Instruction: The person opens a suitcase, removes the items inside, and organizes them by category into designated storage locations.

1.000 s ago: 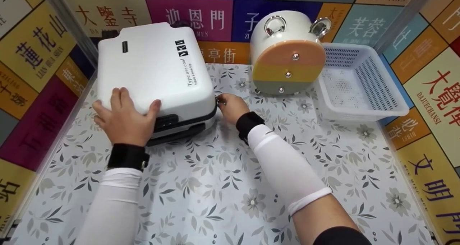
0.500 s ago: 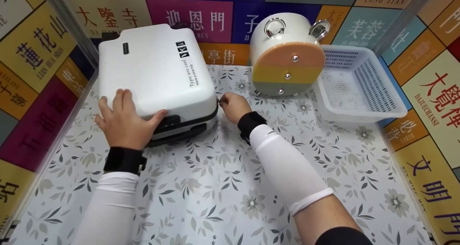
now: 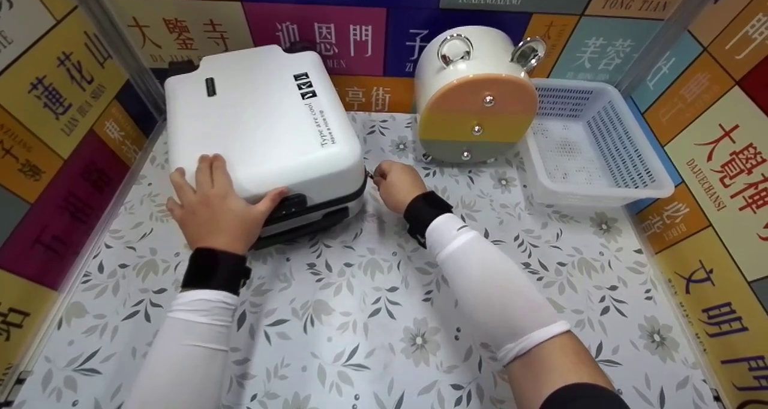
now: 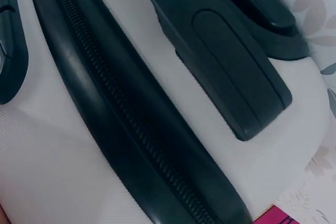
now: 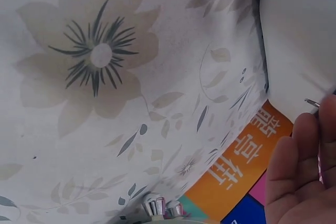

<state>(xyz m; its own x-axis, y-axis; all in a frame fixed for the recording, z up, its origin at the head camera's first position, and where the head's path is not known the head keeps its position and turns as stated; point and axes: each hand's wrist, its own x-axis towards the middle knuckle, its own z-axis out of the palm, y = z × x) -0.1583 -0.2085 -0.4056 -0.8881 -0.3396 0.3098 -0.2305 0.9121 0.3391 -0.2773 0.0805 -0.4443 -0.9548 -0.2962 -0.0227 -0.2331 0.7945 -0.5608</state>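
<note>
A white hard-shell suitcase [image 3: 258,121] lies flat at the left, a black zipper band [image 4: 121,98] running round its side in the left wrist view. My left hand [image 3: 219,208] rests on its near left corner, fingers spread on the lid, thumb by the black latch. At the right side of the case, my right hand [image 3: 399,184] pinches a small metal zipper pull [image 3: 370,175]. In the right wrist view the right hand [image 5: 310,171] has curled fingers beside the metal pull [image 5: 312,102], close to the white shell [image 5: 299,40].
A round white box [image 3: 477,115] with an orange, yellow and grey front and silver ring ears stands at the back, right of the suitcase. Beside it is a white plastic basket [image 3: 600,196]. Printed panels [image 3: 318,37] enclose the back and sides of the flower-patterned surface [image 3: 336,337].
Both hands have shifted slightly right and nearer in the head view, along with the near edge of the suitcase. Their holds look the same.
</note>
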